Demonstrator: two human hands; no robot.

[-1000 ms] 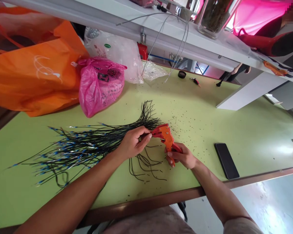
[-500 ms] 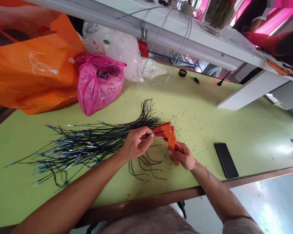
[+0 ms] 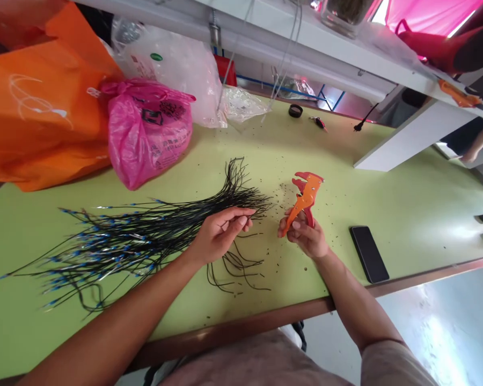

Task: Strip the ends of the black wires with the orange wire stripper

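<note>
1. Black wires [image 3: 185, 222] lay on the desk [image 3: 334, 155], spread toward nine o'clock.
2. Left hand [image 3: 223, 230]: fingers together beside the wires; could not tell whether gripping one.
3. Right hand [image 3: 308, 238], three o'clock from left: fingers clamped around orange-red stripper [image 3: 306, 197].

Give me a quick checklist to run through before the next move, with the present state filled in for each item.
1. Right hand grips the orange-and-red tool by its handles: ok.
2. Tool is apart from the left hand: ok, a gap shows between them.
3. Left hand has a single wire pinched: cannot tell, too small to make out.
4. Black wires all lie in one bundle: not ok, some loose strands lie apart, nearer the person.
5. Green table is free of scraps: not ok, small dark bits are scattered about the tool.
6. Phone is apart from the tool: ok.
</note>
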